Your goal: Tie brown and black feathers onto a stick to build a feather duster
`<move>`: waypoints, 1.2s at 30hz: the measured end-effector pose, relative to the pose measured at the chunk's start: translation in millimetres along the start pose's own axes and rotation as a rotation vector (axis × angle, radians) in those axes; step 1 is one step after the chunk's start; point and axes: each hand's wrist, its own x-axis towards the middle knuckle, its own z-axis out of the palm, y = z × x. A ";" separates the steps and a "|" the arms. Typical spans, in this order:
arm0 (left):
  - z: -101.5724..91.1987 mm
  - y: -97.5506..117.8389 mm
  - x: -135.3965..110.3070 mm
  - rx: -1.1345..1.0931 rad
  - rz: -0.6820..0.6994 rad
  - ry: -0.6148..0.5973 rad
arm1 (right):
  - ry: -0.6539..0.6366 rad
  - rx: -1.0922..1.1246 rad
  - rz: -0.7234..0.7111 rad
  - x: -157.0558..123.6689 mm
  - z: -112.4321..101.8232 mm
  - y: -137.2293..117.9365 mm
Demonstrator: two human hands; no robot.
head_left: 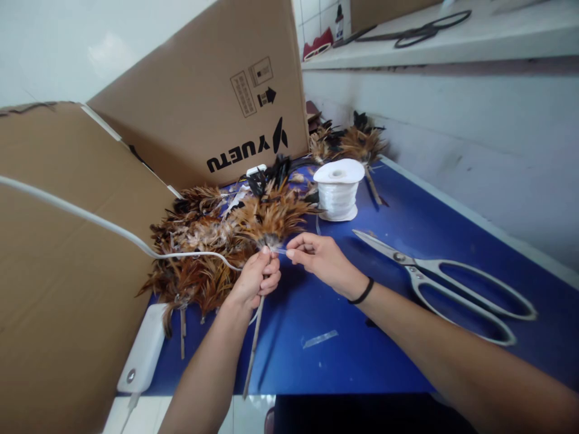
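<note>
Head view | blue desk point(362, 355) under feather bundle point(274, 214), held left of white spool point(338, 199) | bundle likely light, plumes soft, crushable: hold below them | stick point(254, 349) looks stiff; left grip point(259, 278) clamped round its far end | clear strip point(281, 251) probably slippery; right grip point(323, 259) pinches its right end

On my feed, a brown feather heap point(199, 238) lies on the left of the blue flat bench point(362, 358), a white oblong plastic device point(143, 349) at its near side. Right of the heap I have a brown-and-black feather bunch point(274, 214) in the left hand point(259, 277); behind it to the right stands a white cylindrical spool point(338, 202). Silver metal scissors point(400, 257) lie nearer, right of the spool. A tall brown cardboard box point(194, 102) stands behind the heap.
</note>
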 end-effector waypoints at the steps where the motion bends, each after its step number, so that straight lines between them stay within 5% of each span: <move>1: -1.7 1.6 -0.2 -0.036 0.006 -0.010 | 0.005 -0.025 -0.025 0.3 -1.0 -0.1; 15: -5.1 8.2 -5.0 -0.351 0.066 -0.097 | -0.071 -0.146 -0.137 -5.2 -5.9 -10.4; 36: 2.9 5.9 -13.6 -0.185 0.083 -0.209 | -0.096 -0.103 -0.007 6.7 -15.3 -4.4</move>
